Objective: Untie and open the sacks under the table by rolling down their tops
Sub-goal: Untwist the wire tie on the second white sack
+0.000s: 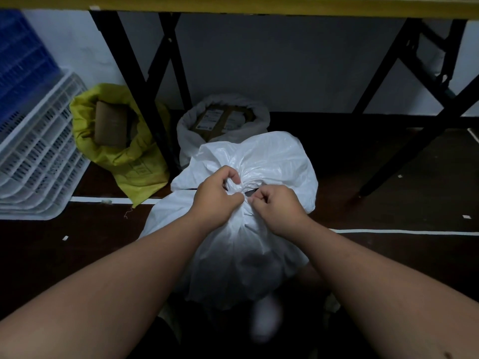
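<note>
You are working at the knot (237,188) of the white sack (259,161), which is sitting on the floor just in front of the table (259,7). Your left hand (216,196) is pinching the bunched neck, and your right hand (277,206) is pinching the tie beside it. The plastic is looking thin, soft and slippery, so keep taking it at the gathered neck. Behind it, an opened white sack (223,117) and a yellow sack (119,141) are showing parcels; their labels are unreadable.
</note>
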